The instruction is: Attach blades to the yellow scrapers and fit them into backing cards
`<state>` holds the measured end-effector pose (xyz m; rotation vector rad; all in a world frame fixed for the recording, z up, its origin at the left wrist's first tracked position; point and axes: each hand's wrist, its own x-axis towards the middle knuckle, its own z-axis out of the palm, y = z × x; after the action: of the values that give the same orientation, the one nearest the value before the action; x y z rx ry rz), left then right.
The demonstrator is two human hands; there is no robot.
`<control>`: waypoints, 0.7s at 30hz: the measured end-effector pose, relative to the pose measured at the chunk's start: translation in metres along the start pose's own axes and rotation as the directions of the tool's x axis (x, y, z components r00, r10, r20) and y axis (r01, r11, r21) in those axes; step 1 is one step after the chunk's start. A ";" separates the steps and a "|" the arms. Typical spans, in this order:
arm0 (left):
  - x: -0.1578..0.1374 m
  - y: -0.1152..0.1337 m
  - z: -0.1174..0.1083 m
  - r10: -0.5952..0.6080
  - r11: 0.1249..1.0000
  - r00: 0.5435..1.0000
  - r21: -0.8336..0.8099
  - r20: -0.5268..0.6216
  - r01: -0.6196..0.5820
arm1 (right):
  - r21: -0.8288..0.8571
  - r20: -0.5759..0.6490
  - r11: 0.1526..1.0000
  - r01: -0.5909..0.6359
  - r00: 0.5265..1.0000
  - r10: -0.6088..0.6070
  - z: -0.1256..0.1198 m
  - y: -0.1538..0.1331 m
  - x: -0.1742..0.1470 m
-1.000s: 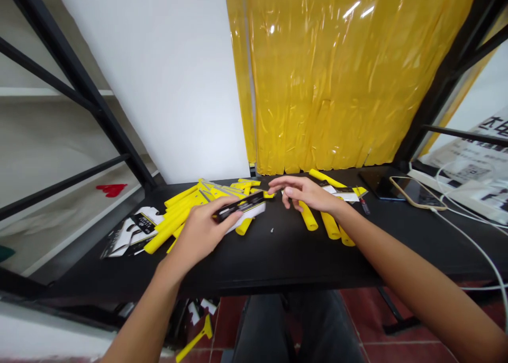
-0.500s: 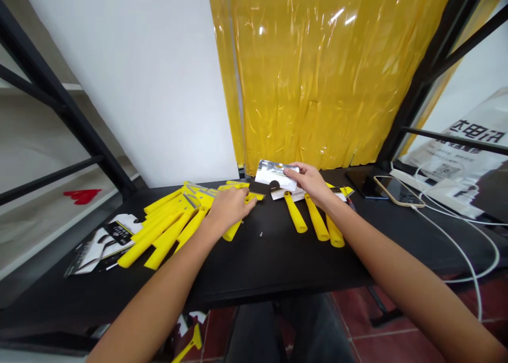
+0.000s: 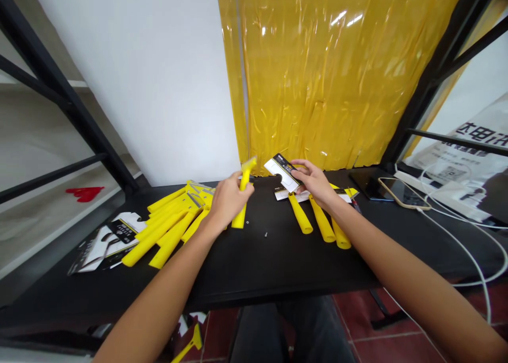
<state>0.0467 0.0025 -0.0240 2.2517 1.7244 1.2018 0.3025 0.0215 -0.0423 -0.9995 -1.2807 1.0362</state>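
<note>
My left hand point(image 3: 230, 196) is closed around a yellow scraper point(image 3: 243, 196), its head tilted up and its handle pointing down. In my right hand point(image 3: 311, 180) is a folded black-and-white packaging card point(image 3: 282, 171), pinched by its right edge. Left of my left hand lies a heap of yellow scrapers point(image 3: 170, 225) with metal blades, handles toward me. Below my right hand, several scrapers with cards on their heads point(image 3: 300, 215) lie side by side. A tiny screw point(image 3: 265, 235) rests on the table between the hands.
Loose packaging cards point(image 3: 115, 238) lie at the left of the black table point(image 3: 254, 278). On the right are a phone point(image 3: 402, 193), white cables point(image 3: 470, 257) and a power strip point(image 3: 440, 191). A yellow plastic curtain point(image 3: 337, 88) hangs behind. Black metal frames point(image 3: 67, 103) flank the table.
My left hand has lifted a scraper from the pile's right side and turned it upright. My right hand has turned the card, so its black printed face now shows.
</note>
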 end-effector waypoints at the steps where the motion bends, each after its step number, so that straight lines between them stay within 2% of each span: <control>1: 0.003 -0.001 -0.003 -0.039 0.990 0.996 -0.141 -0.083 0.027 | 0.022 0.011 1.000 -0.009 1.000 0.009 0.000 0.001 0.000; 3: 0.008 -0.002 -0.008 -0.138 0.902 0.974 -0.428 -0.178 0.049 | 0.037 0.034 0.999 -0.015 0.999 0.014 0.002 0.002 -0.001; 4: 0.010 -0.002 -0.009 -0.188 0.829 0.967 -0.556 -0.172 0.062 | 0.024 0.046 1.000 -0.009 0.999 0.008 0.003 0.003 -0.002; 7: 0.010 -0.001 -0.010 -0.254 0.580 0.967 -0.800 0.003 0.155 | -0.069 0.119 0.997 0.044 0.992 -0.036 0.009 0.004 -0.007; 9: 0.007 0.001 -0.008 -0.218 0.481 0.967 -0.848 0.129 0.221 | -0.132 0.202 0.986 0.106 0.976 -0.078 0.012 0.005 -0.011; 12: 0.002 0.004 0.000 -0.149 0.418 0.963 -0.869 0.224 0.267 | -0.233 0.303 0.950 0.208 0.944 -0.133 0.016 0.005 -0.015; 14: -0.001 0.006 0.005 -0.128 0.391 0.963 -0.880 0.239 0.270 | -0.312 0.349 0.915 0.255 0.927 -0.139 0.016 0.005 -0.017; 21: -0.002 0.007 0.011 -0.131 0.424 0.979 -0.883 0.157 0.198 | -0.419 0.375 0.849 0.322 0.913 -0.161 0.018 0.000 -0.022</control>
<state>0.0586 0.0025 -0.0301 1.3684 0.8260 1.4670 0.2847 -0.0001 -0.0469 -1.0103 -1.9529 0.7146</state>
